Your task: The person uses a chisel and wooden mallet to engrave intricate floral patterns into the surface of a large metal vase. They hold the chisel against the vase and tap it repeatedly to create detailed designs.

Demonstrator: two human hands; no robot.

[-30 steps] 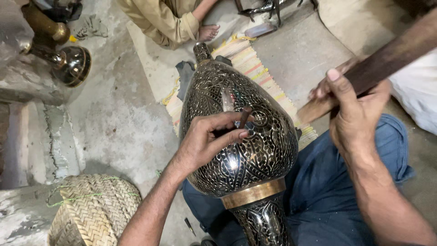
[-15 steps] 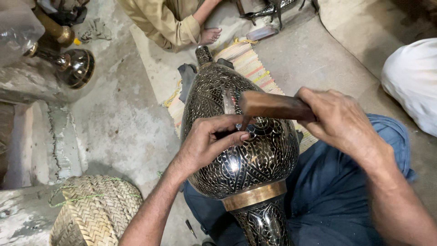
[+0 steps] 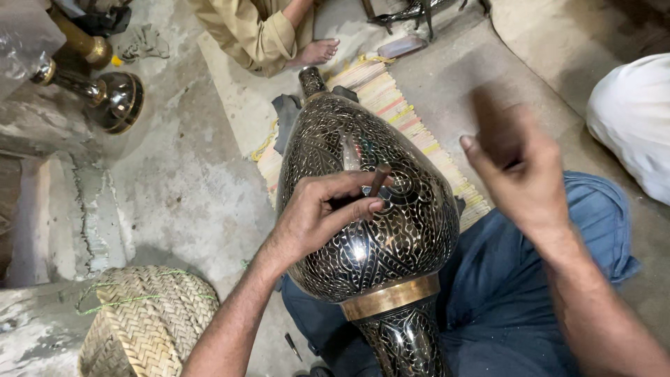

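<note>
Left hand (image 3: pixel 317 216) pinched a small chisel (image 3: pixel 379 180) against the vase (image 3: pixel 391 244), chisel at fingers' 2 o'clock, right hand (image 3: pixel 520 174) blurred, grip unclear

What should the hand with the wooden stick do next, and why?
Probably swing down and tap the top of the little tool. The left hand holds that tool with its tip against the patterned black vase, while the right hand is raised beside it, blurred, gripping a wooden stick. The tool looks set and waiting for a strike.
</note>
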